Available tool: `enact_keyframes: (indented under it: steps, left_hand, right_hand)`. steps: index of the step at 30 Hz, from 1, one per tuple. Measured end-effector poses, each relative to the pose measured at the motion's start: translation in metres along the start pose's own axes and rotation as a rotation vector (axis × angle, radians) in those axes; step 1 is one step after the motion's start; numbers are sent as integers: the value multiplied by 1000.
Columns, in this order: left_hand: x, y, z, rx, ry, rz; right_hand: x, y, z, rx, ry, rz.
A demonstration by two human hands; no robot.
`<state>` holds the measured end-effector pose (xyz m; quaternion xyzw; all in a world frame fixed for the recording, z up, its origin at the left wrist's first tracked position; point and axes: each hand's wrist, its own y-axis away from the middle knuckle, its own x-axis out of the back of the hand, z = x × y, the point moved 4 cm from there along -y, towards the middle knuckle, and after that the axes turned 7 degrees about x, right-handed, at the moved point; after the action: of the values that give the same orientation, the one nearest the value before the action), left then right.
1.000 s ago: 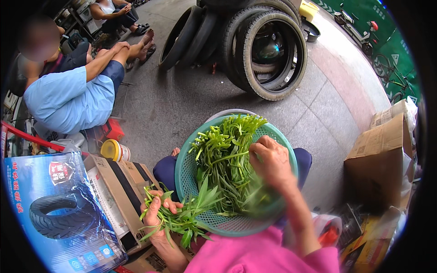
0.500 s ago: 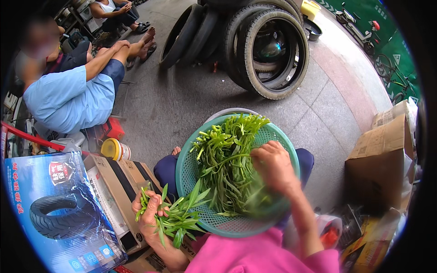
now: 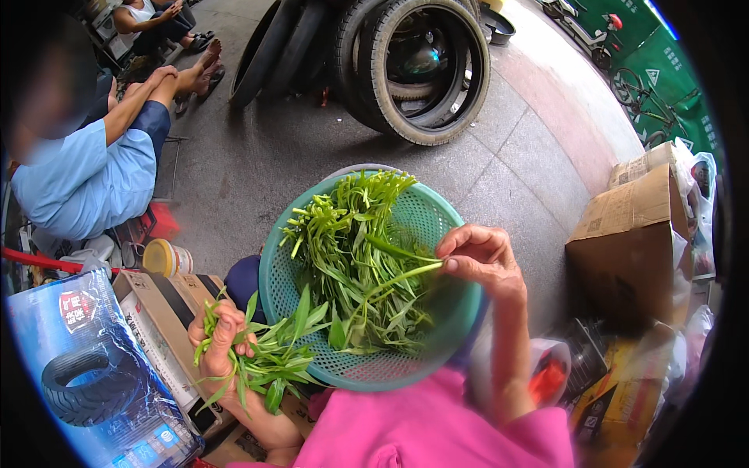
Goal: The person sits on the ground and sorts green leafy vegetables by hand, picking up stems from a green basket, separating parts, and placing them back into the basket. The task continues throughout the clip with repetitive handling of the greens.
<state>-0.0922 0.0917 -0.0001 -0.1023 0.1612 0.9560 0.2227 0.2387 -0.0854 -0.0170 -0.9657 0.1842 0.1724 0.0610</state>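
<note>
Pavement setting: left hand (image 3: 221, 343) clenches sorted greens (image 3: 269, 363) beside colander (image 3: 437, 226); right hand (image 3: 482, 256) pinches one stalk (image 3: 402, 275) above heap.

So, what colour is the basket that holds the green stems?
Teal, a blue-green plastic mesh basket, clearest in the head view.

Bright green leafy stems (image 3: 355, 265) in a teal perforated basket (image 3: 437, 218), pink sleeve (image 3: 437, 429), grey pavement (image 3: 499, 179).

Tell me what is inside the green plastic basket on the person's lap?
The basket holds a pile of green leafy stems; the right hand pinches one stem. The pile covers much of the basket's bottom.
</note>
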Motion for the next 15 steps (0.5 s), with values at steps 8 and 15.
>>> enact_keyframes:
  steps: [8, 15]
  left_hand:
    - [-106, -7, -10, 100, -421, -511]
    - [-92, 3, -45, 164, -535, -444]
  right_hand:
    - [-68, -11, 10, 41, 401, -325]
    - [-87, 1, 11, 480, 924, -406]
